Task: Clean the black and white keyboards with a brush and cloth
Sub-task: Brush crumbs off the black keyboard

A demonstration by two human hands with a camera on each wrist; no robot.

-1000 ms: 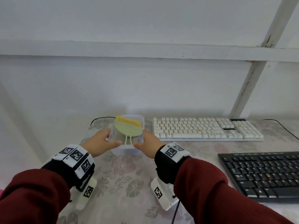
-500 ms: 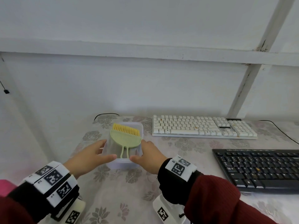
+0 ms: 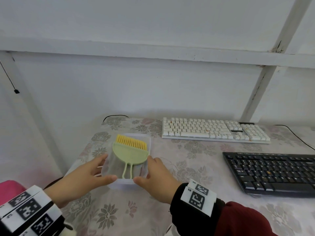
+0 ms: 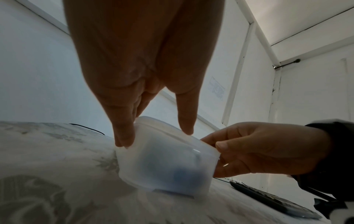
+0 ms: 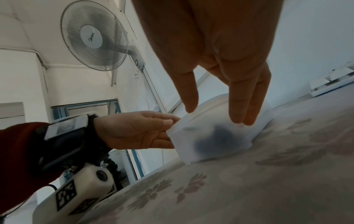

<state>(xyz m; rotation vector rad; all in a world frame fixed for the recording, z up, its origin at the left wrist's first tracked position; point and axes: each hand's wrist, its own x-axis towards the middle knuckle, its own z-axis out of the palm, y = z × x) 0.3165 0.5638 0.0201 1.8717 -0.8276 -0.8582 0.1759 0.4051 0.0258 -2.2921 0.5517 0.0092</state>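
A translucent plastic box (image 3: 148, 143) stands on the flowered tablecloth, with a pale green brush (image 3: 130, 155) with yellow bristles lying across its top. Something blue (image 5: 214, 141) shows dimly inside it. My left hand (image 3: 109, 167) grips the box's left side, thumb on the near rim. My right hand (image 3: 143, 169) grips the right side the same way. The white keyboard (image 3: 213, 131) lies at the back, to the right of the box. The black keyboard (image 3: 272, 172) lies nearer, at the right edge.
The table's left edge (image 3: 81, 150) runs close beside the box, and a wall stands right behind the table. Cables (image 3: 115, 116) trail off the back edge. Something pink (image 3: 8, 189) sits low at the left. A wall fan (image 5: 93, 36) hangs high up.
Both hands have drawn the box with the brush toward me, away from the white keyboard's left end. The grip on it looks the same.
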